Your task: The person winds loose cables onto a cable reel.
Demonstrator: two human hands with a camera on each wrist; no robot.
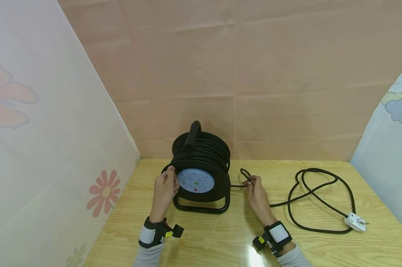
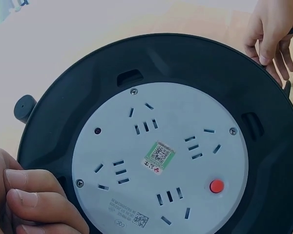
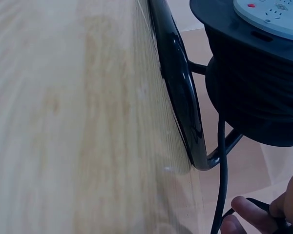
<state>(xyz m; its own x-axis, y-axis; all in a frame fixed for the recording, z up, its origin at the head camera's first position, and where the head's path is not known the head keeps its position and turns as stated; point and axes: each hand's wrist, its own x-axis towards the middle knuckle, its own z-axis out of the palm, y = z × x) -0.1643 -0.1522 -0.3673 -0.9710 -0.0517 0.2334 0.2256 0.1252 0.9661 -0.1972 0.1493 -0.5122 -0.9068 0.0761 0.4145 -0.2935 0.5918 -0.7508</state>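
A black cable reel [image 1: 222, 183] stands on its tubular frame on the table, with cable wound between its two discs. On its front is a pale round socket panel [image 2: 161, 141] with a red button. My left hand [image 1: 165, 189] grips the reel at the left rim of the front disc, fingers curled; what lies inside the fingers is hidden. To the right of the reel, my right hand [image 1: 258, 196] holds the black cable [image 3: 221, 170] that runs out from the drum. A small bend of cable rises above the fingers.
Loose cable [image 1: 349, 189] lies in a wide loop on the wooden table [image 1: 194, 237] at right, ending in a white plug [image 1: 355, 222]. The reel's carrying handle [image 1: 192, 136] points upward. A brown paper-like wall [image 1: 271, 74] stands behind, with patterned panels at both sides.
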